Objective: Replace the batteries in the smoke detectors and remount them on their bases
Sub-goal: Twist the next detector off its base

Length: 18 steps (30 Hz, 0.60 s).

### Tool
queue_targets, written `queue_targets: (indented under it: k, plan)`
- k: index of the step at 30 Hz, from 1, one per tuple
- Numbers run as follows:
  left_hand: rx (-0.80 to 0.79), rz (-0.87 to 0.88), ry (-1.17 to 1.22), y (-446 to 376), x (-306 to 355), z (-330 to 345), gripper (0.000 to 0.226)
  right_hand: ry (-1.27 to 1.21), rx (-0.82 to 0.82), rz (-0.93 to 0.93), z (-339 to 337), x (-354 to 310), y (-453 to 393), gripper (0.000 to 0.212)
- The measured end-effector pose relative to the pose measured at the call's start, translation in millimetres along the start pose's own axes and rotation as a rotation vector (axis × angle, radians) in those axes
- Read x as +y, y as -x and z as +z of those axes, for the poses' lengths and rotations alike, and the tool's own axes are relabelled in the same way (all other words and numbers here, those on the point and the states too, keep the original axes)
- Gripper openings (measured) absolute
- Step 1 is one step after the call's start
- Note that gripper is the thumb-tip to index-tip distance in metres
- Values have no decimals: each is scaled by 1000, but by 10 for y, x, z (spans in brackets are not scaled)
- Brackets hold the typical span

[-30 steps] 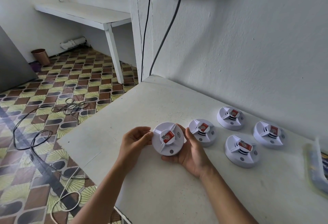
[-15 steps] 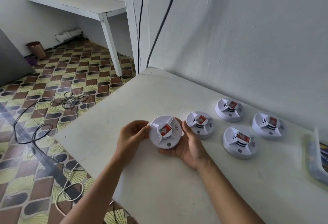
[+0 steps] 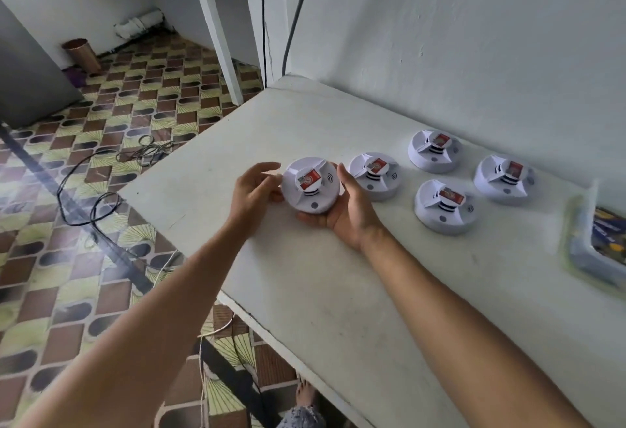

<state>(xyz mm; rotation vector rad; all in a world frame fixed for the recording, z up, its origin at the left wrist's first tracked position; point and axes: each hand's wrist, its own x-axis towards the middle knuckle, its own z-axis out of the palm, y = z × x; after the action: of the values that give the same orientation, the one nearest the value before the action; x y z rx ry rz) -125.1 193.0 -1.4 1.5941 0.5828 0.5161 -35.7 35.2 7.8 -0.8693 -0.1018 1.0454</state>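
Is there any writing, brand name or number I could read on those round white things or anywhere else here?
No text is readable.
Held smoke detector: red and white sticker, print blurred; beside it a sound-wave sign, no words.
Four detectors on the table: the same red stickers, too small.
Tray at right: blue and yellow packaging, blurred.

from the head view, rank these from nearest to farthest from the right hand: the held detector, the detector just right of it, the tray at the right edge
1. Held detector: resting in the right hand.
2. Neighbouring detector: on the table, just beyond the fingers.
3. Tray: far right edge of the table.
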Motion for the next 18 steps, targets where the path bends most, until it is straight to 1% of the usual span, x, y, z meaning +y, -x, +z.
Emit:
queue_targets:
  k: [1,3,4,7,10,12,14,16,18]
  plan:
    - [-26,20,-19,44,33,18,44,-9,14,4,10,5,37,49]
    - [-77,101,-130,132,57,55,67,-1,18,9,11,31,98,55]
    - [-112,150,-179,183,88,82,73,21,14,6,8,55,128,55]
    - [-270,271,-263,181,174,173,81,39,-15,-9,73,58,181,50]
    - [-329,439,-421,-9,360,212,93,28,-36,-104,187,-61,162,51]
    - [-356,522,-514,-183,534,249,93,26,-35,-160,265,-218,120,53]
    - [-351,575,-553,-401,722,312,82,79,6,-192,311,-423,51,50]
    - [-366,613,-554,-672,892,435,73,213,123,-221,339,-679,-9,46]
    - [-401,604,-549,-878,985,597,71,447,298,-267,312,-912,-23,36]
